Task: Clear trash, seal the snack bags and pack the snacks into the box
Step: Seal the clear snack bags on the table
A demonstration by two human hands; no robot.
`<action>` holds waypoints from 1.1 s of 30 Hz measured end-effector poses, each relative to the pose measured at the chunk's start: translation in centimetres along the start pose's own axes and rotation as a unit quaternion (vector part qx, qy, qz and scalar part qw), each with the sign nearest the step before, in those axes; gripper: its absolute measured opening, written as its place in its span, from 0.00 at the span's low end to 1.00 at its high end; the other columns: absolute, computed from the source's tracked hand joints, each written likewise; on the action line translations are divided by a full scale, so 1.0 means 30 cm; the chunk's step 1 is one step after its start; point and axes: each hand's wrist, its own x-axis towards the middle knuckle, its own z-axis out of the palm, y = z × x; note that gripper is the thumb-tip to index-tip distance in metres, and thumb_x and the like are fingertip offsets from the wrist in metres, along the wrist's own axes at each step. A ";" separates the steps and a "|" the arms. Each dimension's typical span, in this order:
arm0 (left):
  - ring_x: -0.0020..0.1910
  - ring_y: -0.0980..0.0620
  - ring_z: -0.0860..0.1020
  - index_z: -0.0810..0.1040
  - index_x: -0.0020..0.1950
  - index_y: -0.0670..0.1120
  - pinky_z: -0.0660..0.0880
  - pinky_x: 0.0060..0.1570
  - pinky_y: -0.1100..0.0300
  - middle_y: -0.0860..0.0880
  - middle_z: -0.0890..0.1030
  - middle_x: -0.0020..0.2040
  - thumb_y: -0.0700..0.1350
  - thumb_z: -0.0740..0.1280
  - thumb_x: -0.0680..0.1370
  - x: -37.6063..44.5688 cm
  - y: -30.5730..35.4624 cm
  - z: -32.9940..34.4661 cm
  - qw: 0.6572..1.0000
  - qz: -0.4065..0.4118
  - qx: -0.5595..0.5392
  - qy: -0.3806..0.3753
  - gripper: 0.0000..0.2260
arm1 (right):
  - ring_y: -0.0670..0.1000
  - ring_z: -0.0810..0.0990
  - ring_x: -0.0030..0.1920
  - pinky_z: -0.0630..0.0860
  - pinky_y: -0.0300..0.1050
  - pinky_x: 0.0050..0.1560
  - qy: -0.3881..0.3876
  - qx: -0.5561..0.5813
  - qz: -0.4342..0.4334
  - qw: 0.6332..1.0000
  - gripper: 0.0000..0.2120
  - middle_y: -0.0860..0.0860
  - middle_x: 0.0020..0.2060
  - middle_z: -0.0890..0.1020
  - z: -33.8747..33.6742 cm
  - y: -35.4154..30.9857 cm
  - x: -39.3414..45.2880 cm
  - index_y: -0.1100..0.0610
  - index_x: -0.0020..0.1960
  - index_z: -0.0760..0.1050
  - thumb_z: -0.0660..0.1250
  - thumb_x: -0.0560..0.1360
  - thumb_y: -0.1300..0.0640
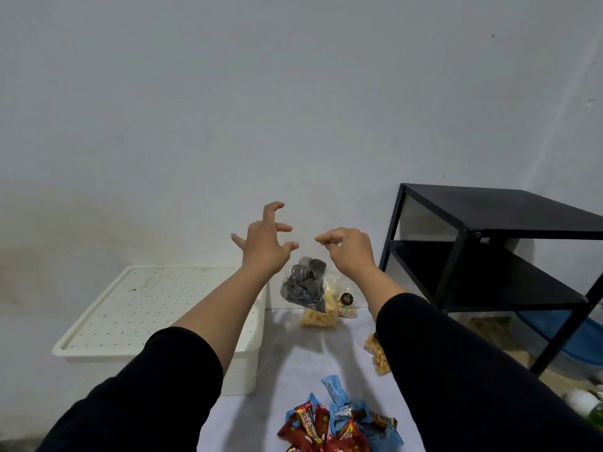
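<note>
Both my arms reach forward above the white table (287,353). My left hand (266,244) is open, fingers spread and curled, holding nothing. My right hand (350,247) has its fingers curled loosely, thumb near forefinger, with nothing visible in it. Below the hands, a clear bag of black-and-white swirl cookies (305,283) leans against a bag of yellow stick snacks (321,316) and a small bag of pastel candies (346,306). Another bag of small golden snacks (378,355) lies partly under my right sleeve. Red and blue wrapped snack packs (339,425) are heaped at the near edge.
A white plastic box with a perforated lid (146,308) stands on the left of the table. A black metal shelf unit (496,256) stands at the right, with a blue item and clutter beneath it. A plain wall is behind.
</note>
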 end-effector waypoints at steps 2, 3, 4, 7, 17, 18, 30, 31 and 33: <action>0.60 0.50 0.74 0.57 0.70 0.59 0.52 0.70 0.37 0.60 0.81 0.51 0.43 0.73 0.72 -0.005 -0.031 0.012 0.998 0.035 -0.014 -0.045 0.34 | 0.48 0.80 0.53 0.72 0.36 0.54 -0.004 0.012 0.010 1.000 0.12 0.51 0.50 0.85 0.015 0.019 -0.005 0.56 0.51 0.84 0.64 0.76 0.67; 0.57 0.48 0.76 0.56 0.71 0.59 0.59 0.69 0.42 0.60 0.82 0.51 0.42 0.72 0.72 -0.010 -0.041 0.019 0.995 0.053 -0.034 -0.072 0.35 | 0.48 0.80 0.53 0.72 0.36 0.54 -0.007 0.016 0.013 1.000 0.12 0.51 0.50 0.85 0.023 0.029 -0.010 0.56 0.50 0.84 0.64 0.76 0.67; 0.55 0.48 0.77 0.56 0.71 0.60 0.66 0.64 0.48 0.59 0.82 0.50 0.40 0.72 0.72 -0.014 -0.052 0.031 0.992 0.068 -0.054 -0.096 0.36 | 0.48 0.80 0.53 0.72 0.36 0.54 -0.008 0.022 0.019 1.000 0.12 0.51 0.49 0.85 0.031 0.041 -0.014 0.56 0.50 0.84 0.64 0.76 0.67; 0.53 0.52 0.76 0.57 0.72 0.58 0.67 0.54 0.62 0.55 0.83 0.49 0.38 0.72 0.72 -0.025 -0.086 0.079 0.984 0.084 -0.070 -0.141 0.36 | 0.47 0.79 0.51 0.72 0.36 0.53 -0.007 0.039 0.049 0.998 0.13 0.51 0.49 0.85 0.056 0.089 -0.022 0.56 0.49 0.84 0.63 0.76 0.68; 0.58 0.51 0.76 0.59 0.72 0.56 0.65 0.53 0.63 0.52 0.83 0.53 0.37 0.72 0.72 0.046 -0.274 0.293 0.985 -0.004 -0.047 -0.168 0.36 | 0.50 0.80 0.53 0.74 0.39 0.56 -0.091 0.013 0.099 0.991 0.13 0.51 0.50 0.84 0.231 0.335 0.103 0.55 0.50 0.83 0.63 0.77 0.66; 0.58 0.51 0.76 0.59 0.72 0.56 0.64 0.53 0.64 0.52 0.83 0.53 0.37 0.72 0.72 0.053 -0.295 0.320 0.984 -0.015 -0.043 -0.173 0.36 | 0.49 0.80 0.53 0.74 0.39 0.55 -0.104 0.014 0.105 0.989 0.13 0.51 0.50 0.84 0.253 0.364 0.119 0.55 0.50 0.83 0.63 0.77 0.66; 0.52 0.55 0.74 0.59 0.73 0.54 0.64 0.52 0.66 0.49 0.81 0.54 0.36 0.71 0.72 0.164 -0.443 0.562 0.979 -0.100 0.010 -0.178 0.35 | 0.50 0.81 0.54 0.74 0.42 0.60 -0.182 0.039 0.141 0.972 0.10 0.51 0.52 0.84 0.436 0.605 0.277 0.55 0.50 0.84 0.64 0.76 0.63; 0.50 0.56 0.73 0.59 0.73 0.54 0.65 0.51 0.66 0.49 0.81 0.54 0.36 0.71 0.72 0.177 -0.453 0.571 0.979 -0.106 0.015 -0.173 0.35 | 0.50 0.81 0.55 0.74 0.43 0.61 -0.185 0.044 0.137 0.972 0.10 0.51 0.52 0.84 0.452 0.611 0.287 0.56 0.51 0.83 0.64 0.76 0.63; 0.50 0.54 0.75 0.59 0.73 0.54 0.66 0.50 0.65 0.49 0.80 0.54 0.36 0.71 0.71 0.201 -0.479 0.587 0.980 -0.118 0.026 -0.157 0.35 | 0.51 0.81 0.55 0.74 0.45 0.62 -0.194 0.047 0.119 0.973 0.11 0.52 0.52 0.84 0.481 0.618 0.306 0.57 0.53 0.83 0.64 0.76 0.64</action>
